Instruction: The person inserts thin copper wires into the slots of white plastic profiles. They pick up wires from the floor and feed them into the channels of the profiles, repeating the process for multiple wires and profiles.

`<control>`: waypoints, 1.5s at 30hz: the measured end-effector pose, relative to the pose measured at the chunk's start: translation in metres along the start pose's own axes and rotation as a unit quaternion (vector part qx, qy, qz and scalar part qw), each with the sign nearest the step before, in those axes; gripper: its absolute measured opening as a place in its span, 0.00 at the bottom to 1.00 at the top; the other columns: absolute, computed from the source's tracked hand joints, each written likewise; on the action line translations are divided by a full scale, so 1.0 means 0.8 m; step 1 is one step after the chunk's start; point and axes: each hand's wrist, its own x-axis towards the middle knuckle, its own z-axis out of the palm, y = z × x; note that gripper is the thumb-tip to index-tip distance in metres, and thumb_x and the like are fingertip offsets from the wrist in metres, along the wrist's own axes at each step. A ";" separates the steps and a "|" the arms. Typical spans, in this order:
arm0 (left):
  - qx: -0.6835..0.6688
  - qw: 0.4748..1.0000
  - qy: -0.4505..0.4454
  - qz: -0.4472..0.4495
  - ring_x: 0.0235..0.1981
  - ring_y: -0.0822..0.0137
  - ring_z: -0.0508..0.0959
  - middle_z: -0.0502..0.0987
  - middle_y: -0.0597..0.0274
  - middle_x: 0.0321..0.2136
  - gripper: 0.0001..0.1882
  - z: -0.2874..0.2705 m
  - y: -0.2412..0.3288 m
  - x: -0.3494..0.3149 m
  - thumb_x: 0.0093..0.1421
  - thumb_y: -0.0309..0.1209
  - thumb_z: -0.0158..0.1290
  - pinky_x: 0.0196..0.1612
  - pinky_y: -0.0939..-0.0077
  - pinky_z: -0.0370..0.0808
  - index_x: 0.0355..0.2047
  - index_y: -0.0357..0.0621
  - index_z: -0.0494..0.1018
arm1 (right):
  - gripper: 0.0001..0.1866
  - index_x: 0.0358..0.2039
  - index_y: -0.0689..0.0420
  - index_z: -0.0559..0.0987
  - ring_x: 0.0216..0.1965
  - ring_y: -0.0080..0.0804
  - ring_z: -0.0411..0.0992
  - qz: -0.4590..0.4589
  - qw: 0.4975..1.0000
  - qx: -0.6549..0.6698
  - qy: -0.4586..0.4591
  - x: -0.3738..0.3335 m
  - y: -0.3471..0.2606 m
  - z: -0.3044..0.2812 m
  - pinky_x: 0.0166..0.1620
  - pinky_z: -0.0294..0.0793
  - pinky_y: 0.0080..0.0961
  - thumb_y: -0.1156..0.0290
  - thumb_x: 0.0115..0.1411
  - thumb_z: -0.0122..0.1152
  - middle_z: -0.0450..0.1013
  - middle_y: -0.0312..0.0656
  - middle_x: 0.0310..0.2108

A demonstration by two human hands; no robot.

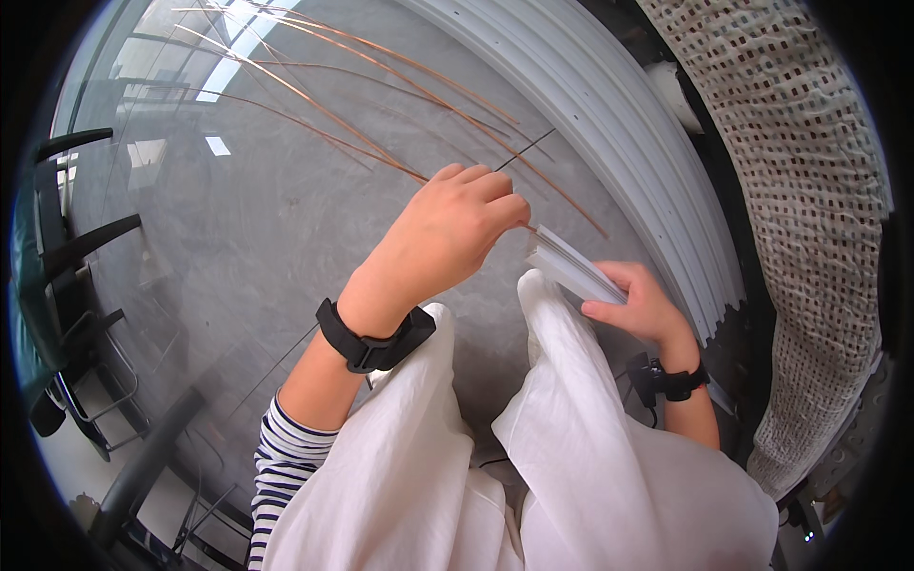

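While the left hand (443, 221) was closed with its fingers curled around a thin coppery rod (409, 169), the right hand (640, 301) clamped a short white channel (573, 265) between thumb and fingers, its open end beside the rod's tip. Both hands hung above white trousers (590, 419). Farther out, more coppery rods (409, 82) lay across the grey floor (276, 209), near long white grooved strips (609, 124).

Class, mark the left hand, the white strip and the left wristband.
Left hand (446, 221), head view: its back.
White strip (574, 267), head view: its middle.
Left wristband (368, 356), head view: its buckle.
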 end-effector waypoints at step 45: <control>-0.584 0.682 0.227 -0.376 0.40 0.74 0.73 0.77 0.66 0.39 0.08 0.085 0.032 -0.041 0.63 0.34 0.56 0.50 0.77 0.67 0.36 0.42 0.75 | 0.21 0.44 0.64 0.78 0.39 0.22 0.72 0.015 0.999 -0.024 -0.029 0.013 0.001 0.017 0.44 0.71 0.22 0.63 0.54 0.68 0.77 0.38 0.36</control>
